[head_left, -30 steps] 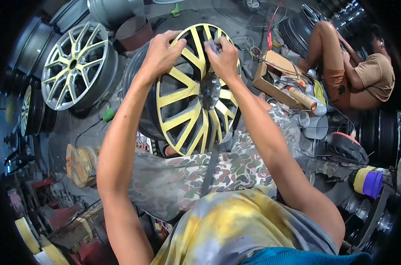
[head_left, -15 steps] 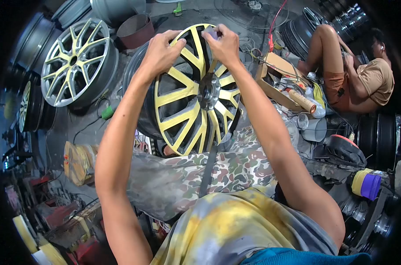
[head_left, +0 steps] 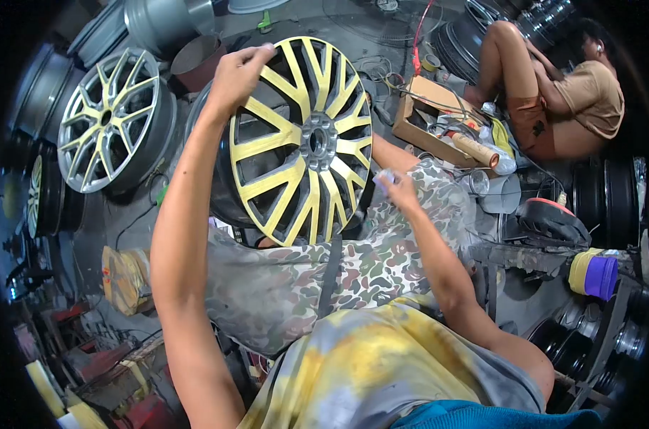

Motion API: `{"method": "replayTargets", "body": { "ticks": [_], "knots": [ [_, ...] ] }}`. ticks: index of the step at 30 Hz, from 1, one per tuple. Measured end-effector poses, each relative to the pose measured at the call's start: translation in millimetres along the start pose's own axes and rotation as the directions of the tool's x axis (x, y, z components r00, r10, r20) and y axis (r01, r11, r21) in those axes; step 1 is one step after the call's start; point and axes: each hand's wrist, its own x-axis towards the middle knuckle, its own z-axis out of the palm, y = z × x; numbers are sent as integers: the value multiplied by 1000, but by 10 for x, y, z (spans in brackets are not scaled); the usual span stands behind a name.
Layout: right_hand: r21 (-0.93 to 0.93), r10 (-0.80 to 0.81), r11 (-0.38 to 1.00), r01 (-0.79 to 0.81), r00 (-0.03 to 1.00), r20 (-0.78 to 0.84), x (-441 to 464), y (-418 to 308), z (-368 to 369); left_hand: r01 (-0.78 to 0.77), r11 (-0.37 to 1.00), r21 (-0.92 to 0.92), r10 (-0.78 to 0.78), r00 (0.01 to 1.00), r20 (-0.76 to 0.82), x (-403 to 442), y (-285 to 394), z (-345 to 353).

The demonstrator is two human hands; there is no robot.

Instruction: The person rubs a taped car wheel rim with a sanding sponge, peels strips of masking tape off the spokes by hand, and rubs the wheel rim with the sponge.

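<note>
A wheel rim (head_left: 285, 136) with yellow spoke faces and dark gaps stands tilted in front of me, by my camouflage-covered legs. My left hand (head_left: 240, 77) is closed around its upper left edge. Off the rim's right side, over my thigh, my right hand (head_left: 402, 193) pinches a small pale purple piece (head_left: 383, 179) that looks like folded sandpaper. That hand is apart from the rim and slightly blurred. The rim's bare metal hub (head_left: 319, 141) faces me.
Another yellow-and-silver wheel (head_left: 109, 118) leans at the left. A cardboard box (head_left: 439, 100) of tools lies at the right, near a seated person (head_left: 582, 100). A grey bucket (head_left: 502, 194) and a purple-and-yellow roll (head_left: 597, 277) are at the right. Cables cross the floor.
My right hand has come off the rim's top and moved down and right with the purple piece. My left hand stays on the rim's edge. The rim now shows more face-on.
</note>
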Motion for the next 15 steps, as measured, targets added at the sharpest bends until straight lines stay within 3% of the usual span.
{"method": "replayTargets", "body": {
  "ticks": [1, 2, 4, 5, 6, 7, 8, 10, 11, 12, 13, 14, 15],
  "knots": [
    [-72, 173, 983, -169, 983, 63, -137, -106, 52, 44, 991, -125, -48, 999, -26, 18, -29, -11],
    [92, 229, 966, -240, 966, 121, -252, -216, 146, 91, 969, -230, -98, 995, -20, 47, -66, -65],
    [197, 128, 967, -162, 976, 174, -277, -180, 347, 104, 990, 97, -83, 976, -201, 47, -322, -288],
    [215, 130, 963, -164, 978, 164, -306, -120, 390, 163, 937, 308, -88, 966, -244, -10, -655, -425],
    [113, 47, 992, -64, 988, 149, -319, -64, 426, 223, 836, 502, -80, 954, -289, -98, -967, -549],
    [7, -40, 999, 39, 989, 141, -323, -34, 461, 364, 782, 506, -288, 931, -224, -341, -1027, -684],
    [27, -37, 999, 34, 991, 131, -314, -15, 479, 452, 700, 553, -407, 889, -211, -436, -1795, -902],
    [-14, -21, 1000, 23, 994, 109, -309, 58, 528, 650, 729, 217, -675, 734, 71, -950, -1742, -1088],
    [-36, 9, 999, -3, 986, 165, -284, 94, 545, 687, 726, -7, -684, 724, 91, -1206, -1721, -1050],
    [-11, 13, 1000, -11, 988, 157, -259, 166, 594, 752, 644, -141, -740, 659, 134, -1369, -1099, -900],
    [-23, 8, 1000, -5, 990, 141, -256, 253, 668, 773, 542, -330, -715, 630, 303, -1481, -1803, -1060],
    [-41, 0, 999, 5, 992, 127, -241, 303, 726, 730, 574, -372, -730, 661, 171, -1593, -1932, -1006],
    [-28, 37, 999, -33, 984, 176, -269, 86, 640, 685, 614, -393, -728, 683, 53, -1598, -1651, -801]
  ]
}}
